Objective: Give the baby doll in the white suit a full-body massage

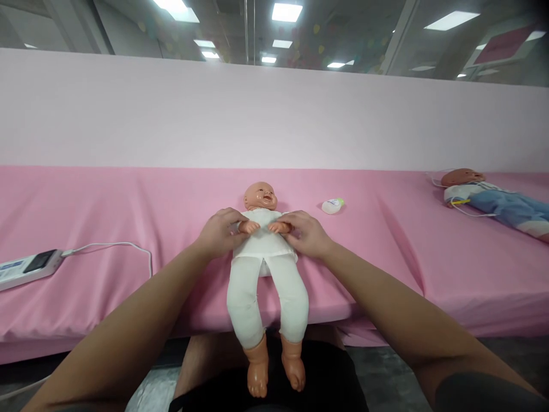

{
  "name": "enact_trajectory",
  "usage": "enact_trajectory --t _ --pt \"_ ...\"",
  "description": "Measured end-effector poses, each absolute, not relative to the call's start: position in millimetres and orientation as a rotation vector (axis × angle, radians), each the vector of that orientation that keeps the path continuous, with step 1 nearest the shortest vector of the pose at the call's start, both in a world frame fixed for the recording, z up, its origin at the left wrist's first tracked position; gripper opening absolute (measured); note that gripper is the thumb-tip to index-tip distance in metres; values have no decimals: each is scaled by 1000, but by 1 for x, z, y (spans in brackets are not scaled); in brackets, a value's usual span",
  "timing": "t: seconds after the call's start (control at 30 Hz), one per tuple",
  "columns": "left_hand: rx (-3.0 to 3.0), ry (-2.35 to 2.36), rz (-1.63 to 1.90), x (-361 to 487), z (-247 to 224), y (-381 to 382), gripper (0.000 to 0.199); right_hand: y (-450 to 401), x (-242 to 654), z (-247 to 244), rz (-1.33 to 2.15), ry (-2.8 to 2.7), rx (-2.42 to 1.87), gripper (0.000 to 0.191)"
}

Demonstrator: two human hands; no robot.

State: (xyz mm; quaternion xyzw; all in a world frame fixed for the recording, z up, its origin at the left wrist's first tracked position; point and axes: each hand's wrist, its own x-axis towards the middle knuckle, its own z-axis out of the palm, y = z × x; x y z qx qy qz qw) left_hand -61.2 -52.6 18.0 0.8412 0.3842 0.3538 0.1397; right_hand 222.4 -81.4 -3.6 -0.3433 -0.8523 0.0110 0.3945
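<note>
A baby doll (263,240) with a white cloth body lies face up across the front edge of the pink-covered table, its head away from me and its feet hanging over my lap. My left hand (222,232) is closed around the doll's arm on the left side of the view. On the other side, my right hand (306,233) grips the doll's other arm. Both small doll hands show between my fingers, resting over the chest. Bare plastic feet stick out from the white legs.
On the pink cloth (180,200), a small bottle (332,206) lies right of the doll. A second doll (501,203) in blue lies far right with thin tubing. A white device (32,269) with a cable is at left. A pale wall (257,114) rises behind.
</note>
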Motion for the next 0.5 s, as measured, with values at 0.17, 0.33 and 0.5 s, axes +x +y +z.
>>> enact_trajectory --t 0.17,0.33,0.5 --pt "1654 1281 1485 -80 7 -32 23 -63 249 -9 491 -1567 -1025 41" --pt "989 1389 1575 -114 -8 9 15 -32 296 -21 800 -997 -1371 52" --pt "899 1361 1556 -129 -20 27 16 -29 321 -19 582 -1163 -1915 40"
